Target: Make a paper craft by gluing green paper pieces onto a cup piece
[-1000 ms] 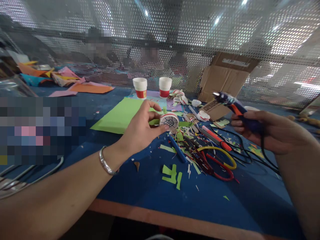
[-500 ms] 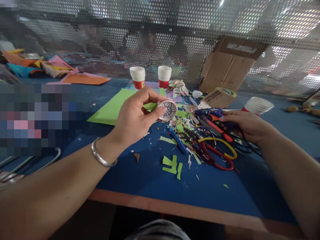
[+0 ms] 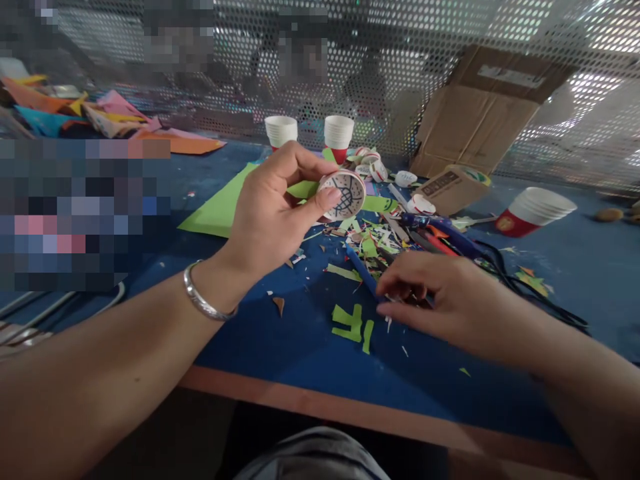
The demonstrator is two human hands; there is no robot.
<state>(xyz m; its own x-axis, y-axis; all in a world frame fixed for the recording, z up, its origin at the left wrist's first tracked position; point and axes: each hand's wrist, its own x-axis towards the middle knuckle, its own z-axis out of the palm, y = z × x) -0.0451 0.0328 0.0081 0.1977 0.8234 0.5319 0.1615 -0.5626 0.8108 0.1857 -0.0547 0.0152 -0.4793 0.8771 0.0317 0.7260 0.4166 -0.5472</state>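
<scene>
My left hand point(image 3: 280, 207), with a silver bangle on its wrist, pinches the round bottom of a paper cup point(image 3: 345, 195) between thumb and fingers. Dark lines in a wheel-like pattern and small dots mark its face. My right hand point(image 3: 425, 293) is low over the table, fingers curled but apart, around the near end of a blue pen point(image 3: 361, 269) that lies on the table. The red- and yellow-handled scissors are hidden under this hand. Just beyond it lies a blue glue gun point(image 3: 463, 243) with a black cord point(image 3: 530, 293).
Green paper strips point(image 3: 350, 323) and scraps litter the blue table. A green sheet point(image 3: 210, 210) lies behind my left hand. Stacked paper cups point(image 3: 339, 132), more cut cup bottoms point(image 3: 404, 178), and a cardboard box point(image 3: 475, 110) stand toward the perforated metal screen point(image 3: 380, 40).
My right hand has let go of the glue gun and moved left and nearer, to the blue pen's end. The left hand still holds the cup bottom. The view has shifted slightly.
</scene>
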